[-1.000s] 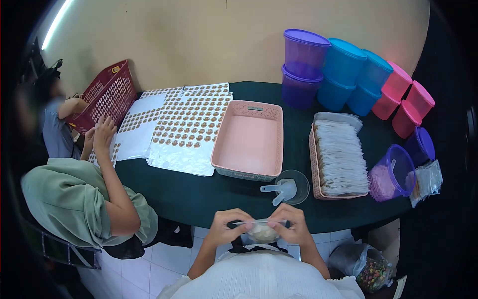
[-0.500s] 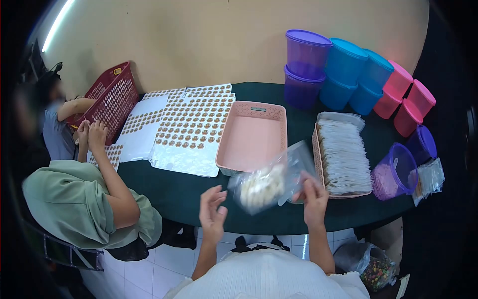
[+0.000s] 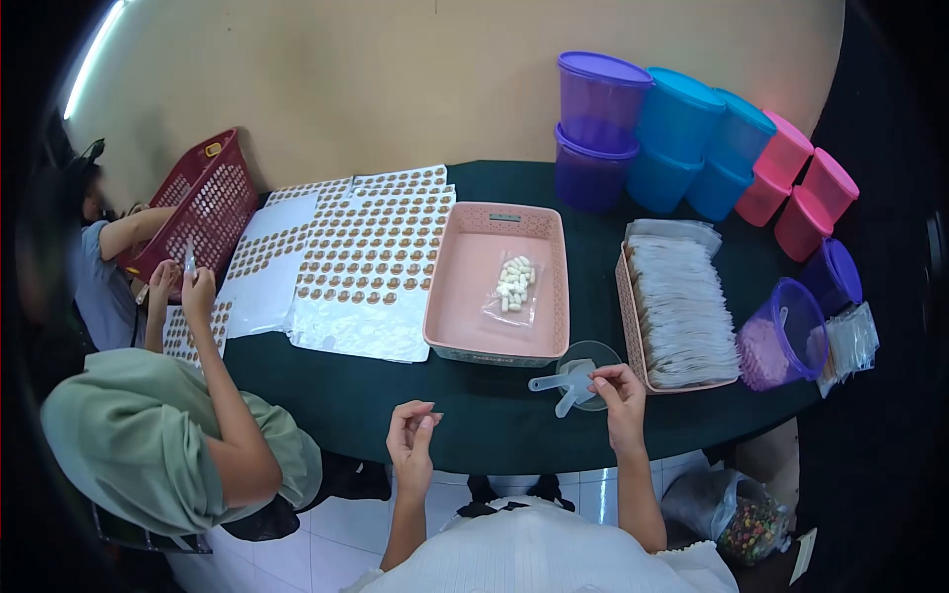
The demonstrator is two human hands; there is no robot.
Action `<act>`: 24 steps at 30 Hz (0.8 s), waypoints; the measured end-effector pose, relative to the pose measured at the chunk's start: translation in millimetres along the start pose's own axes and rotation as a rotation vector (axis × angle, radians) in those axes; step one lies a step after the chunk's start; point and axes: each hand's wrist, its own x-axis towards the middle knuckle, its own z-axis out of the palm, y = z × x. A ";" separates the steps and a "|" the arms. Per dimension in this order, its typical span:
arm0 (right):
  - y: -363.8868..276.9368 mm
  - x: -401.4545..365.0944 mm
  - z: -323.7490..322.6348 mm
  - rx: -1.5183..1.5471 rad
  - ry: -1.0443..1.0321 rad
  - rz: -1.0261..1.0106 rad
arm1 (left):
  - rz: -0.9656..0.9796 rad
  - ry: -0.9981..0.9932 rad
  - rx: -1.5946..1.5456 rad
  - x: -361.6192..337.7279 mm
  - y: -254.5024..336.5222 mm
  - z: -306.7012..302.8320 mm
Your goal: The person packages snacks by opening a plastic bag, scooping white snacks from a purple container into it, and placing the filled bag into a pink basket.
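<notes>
A clear bag of white pieces [image 3: 516, 285] lies inside the pink tray [image 3: 474, 340]. My right hand [image 3: 623, 403] is pinched at the right rim of a round clear bowl [image 3: 599, 353]; whether it grips anything there is hard to see. Translucent plastic scoops [image 3: 565, 384] rest across the bowl, their handles pointing left. My left hand [image 3: 411, 440] hovers by the table's front edge, fingers curled and slightly apart, holding nothing.
Sticker sheets [image 3: 366, 247] lie left of the tray. A basket of packets [image 3: 677, 306], an open purple tub [image 3: 788, 336] and stacked lidded tubs [image 3: 682, 119] are on the right. A co-worker in green [image 3: 148, 435] sits left, near a red basket [image 3: 213, 203].
The bag of white pieces has left my right hand and now lies in the pink tray. The bowl and scoops are uncovered. The co-worker's hands now hold up a small clear item.
</notes>
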 end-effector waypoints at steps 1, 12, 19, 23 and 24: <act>3.4 -2.3 -2.0 -0.004 0.011 0.011 | -0.018 -0.009 0.019 1.2 -2.1 -1.1; 41.8 -12.0 -12.1 -0.098 0.159 -0.069 | -0.251 -0.059 0.092 6.5 -43.8 2.3; 38.5 -14.6 -7.1 -0.159 0.180 -0.135 | -0.225 -0.118 0.094 16.4 -36.7 7.6; 25.1 -16.1 -13.7 -0.278 0.228 -0.254 | -0.166 -0.198 0.086 25.0 -21.8 11.4; 18.8 -14.6 -17.2 -0.307 0.269 -0.281 | -0.160 -0.225 0.080 26.0 -19.4 14.1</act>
